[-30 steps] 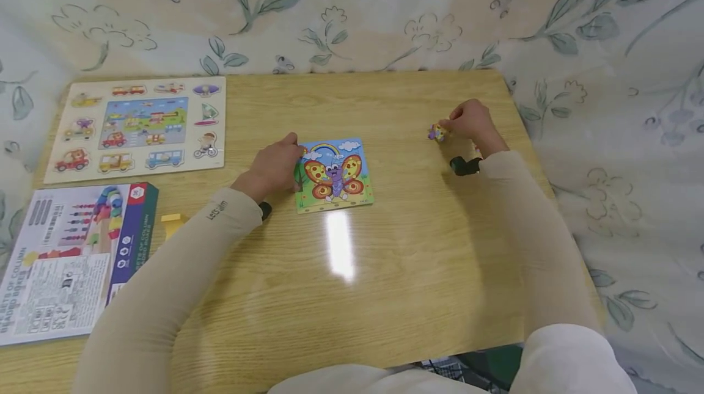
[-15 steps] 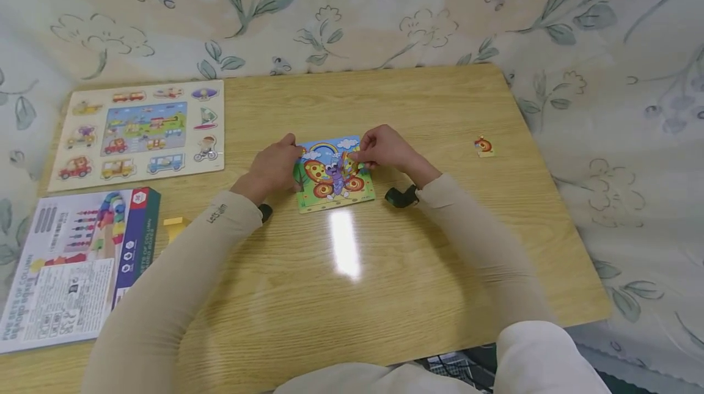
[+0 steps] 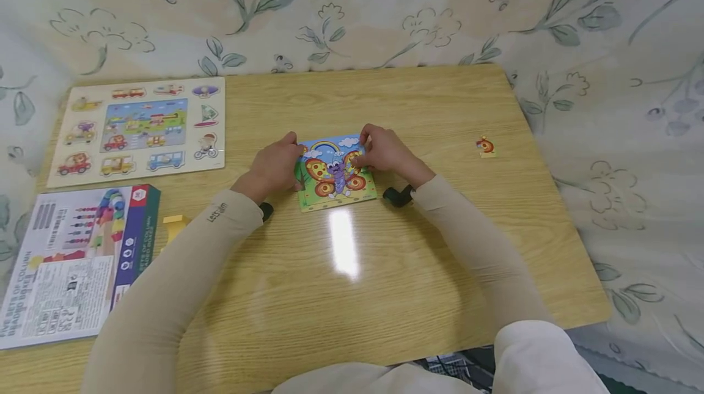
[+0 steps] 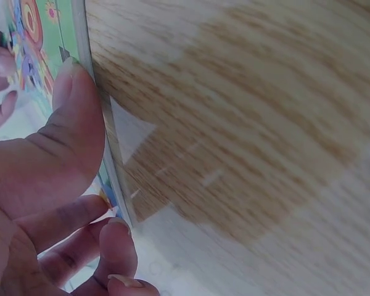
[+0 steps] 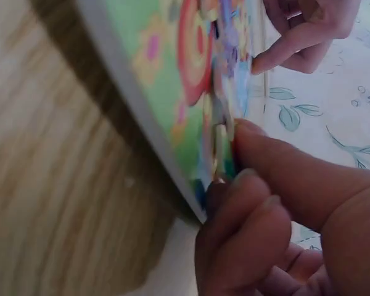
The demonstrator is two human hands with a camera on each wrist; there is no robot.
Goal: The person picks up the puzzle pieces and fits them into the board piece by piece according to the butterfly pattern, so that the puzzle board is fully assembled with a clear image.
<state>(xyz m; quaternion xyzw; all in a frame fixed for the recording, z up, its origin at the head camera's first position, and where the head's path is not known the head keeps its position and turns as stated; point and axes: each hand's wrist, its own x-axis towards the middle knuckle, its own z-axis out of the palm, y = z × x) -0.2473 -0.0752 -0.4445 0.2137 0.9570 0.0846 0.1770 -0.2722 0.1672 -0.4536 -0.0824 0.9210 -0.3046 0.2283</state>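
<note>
A square butterfly jigsaw puzzle (image 3: 337, 184) lies on the table in front of the person. The left hand (image 3: 275, 165) grips its left side; in the left wrist view the thumb (image 4: 74, 117) lies on the green border, with the fingers around the far corner. At the puzzle's right side, the right hand (image 3: 387, 153) pinches a small jigsaw piece (image 5: 222, 151) between thumb and fingers. That piece is tilted close over the upper right wing and partly covered by the fingertips. Another loose jigsaw piece (image 3: 486, 147), with an orange swirl, lies farther right.
A wooden vehicle puzzle board (image 3: 206, 165) lies at the back left. In front of it is a beaded-toy box (image 3: 71, 284), with a yellow block (image 3: 175, 224) beside it, partly behind the left sleeve. A flower-patterned cloth (image 3: 352, 15) stands behind the table (image 3: 418, 296).
The right hand has taken a piece from the table's right side and carried it left to the puzzle's upper right wing, shifting slightly there since. The left hand has stayed on the puzzle's left side.
</note>
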